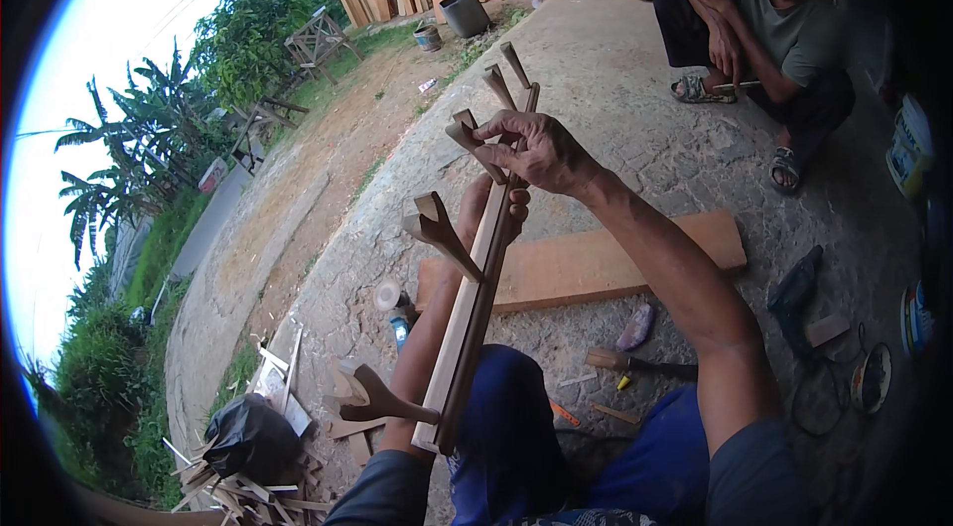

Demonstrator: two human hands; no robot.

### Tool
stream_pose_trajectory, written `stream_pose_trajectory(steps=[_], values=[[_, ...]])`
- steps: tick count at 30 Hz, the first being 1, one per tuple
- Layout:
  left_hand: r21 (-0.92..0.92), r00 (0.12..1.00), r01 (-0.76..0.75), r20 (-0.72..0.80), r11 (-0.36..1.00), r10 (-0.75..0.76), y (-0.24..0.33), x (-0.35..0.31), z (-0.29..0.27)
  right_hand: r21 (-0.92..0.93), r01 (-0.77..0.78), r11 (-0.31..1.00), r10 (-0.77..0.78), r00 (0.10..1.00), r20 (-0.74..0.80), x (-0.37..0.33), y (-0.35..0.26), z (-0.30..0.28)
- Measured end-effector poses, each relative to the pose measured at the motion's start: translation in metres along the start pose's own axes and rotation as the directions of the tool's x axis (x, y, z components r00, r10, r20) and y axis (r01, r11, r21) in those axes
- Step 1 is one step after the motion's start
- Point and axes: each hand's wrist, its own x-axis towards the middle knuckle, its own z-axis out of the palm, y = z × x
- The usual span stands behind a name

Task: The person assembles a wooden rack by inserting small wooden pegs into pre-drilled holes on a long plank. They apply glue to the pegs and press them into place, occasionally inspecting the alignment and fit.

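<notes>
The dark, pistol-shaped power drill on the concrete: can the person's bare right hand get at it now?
Probably yes: nothing seems to cover the drill, though the right hand would first have to leave the brown, forked wooden peg it touches.

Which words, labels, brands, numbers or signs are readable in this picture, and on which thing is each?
White jug, right edge: printed label; I do not copy its lettering.
Blue-and-white tin, right edge: print too blurred to read.
Small bucket: any print too small to tell.
Held rail: none seen.
</notes>
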Motion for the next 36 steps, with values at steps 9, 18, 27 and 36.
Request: stream_pose_trajectory(steps=[9,18,27,36], values=[[0.167,0.970,-0.198,0.174,0.966,0.169,-0.003,-0.001,-0.030,-0.222,0.142,0.965,-0.177,0.973,-0.147,0.005,-0.006,0.000],[0.168,0.989,-0.096,0.129,0.981,0.075,0.002,-0.003,-0.037,-0.297,0.101,0.949,-0.122,0.991,-0.052,0.001,-0.013,-0.002],[0.106,0.990,-0.129,0.065,0.986,0.123,-0.003,0.004,-0.042,-0.357,0.106,0.928,-0.157,0.981,-0.117,0.000,-0.006,0.002],[0.590,0.914,-0.206,-0.170,0.781,0.369,-0.006,0.012,-0.028,-0.421,0.148,0.895,-0.200,0.976,-0.083,-0.008,0.027,-0.010]])
